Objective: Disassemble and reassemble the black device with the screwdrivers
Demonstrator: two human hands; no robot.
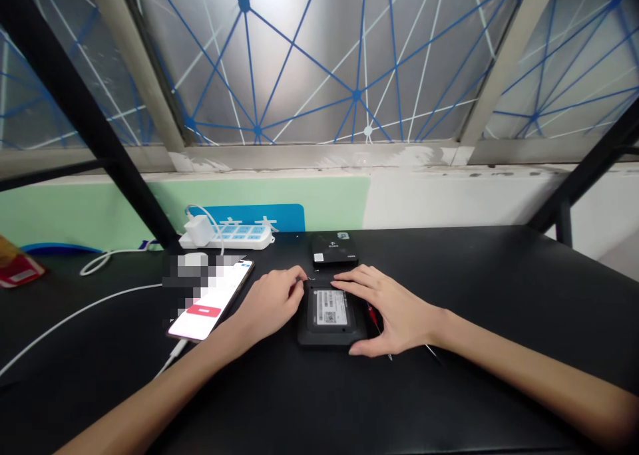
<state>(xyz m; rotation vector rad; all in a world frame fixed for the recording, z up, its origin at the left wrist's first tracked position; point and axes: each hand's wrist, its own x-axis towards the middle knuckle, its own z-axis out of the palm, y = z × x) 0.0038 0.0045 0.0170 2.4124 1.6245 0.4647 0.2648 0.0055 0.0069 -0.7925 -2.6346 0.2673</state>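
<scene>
A flat black case (329, 315) with a white barcode label lies on the dark table, face up. My left hand (269, 302) curls over its upper left corner, and its fingertips touch the edge. My right hand (387, 312) spans its right side, with fingers along the top edge and the thumb near the bottom corner. A small red-handled tool (373, 315) lies partly under my right hand. Thin bright bits (312, 277) show near my left fingertips, too small to identify.
A second black box (334, 249) sits just beyond the case. To the left lie a smartphone (210, 302) with a blurred screen and a white cable. A white power strip (227, 237) with a plugged-in charger stands at the back. Black frame bars cross the window above.
</scene>
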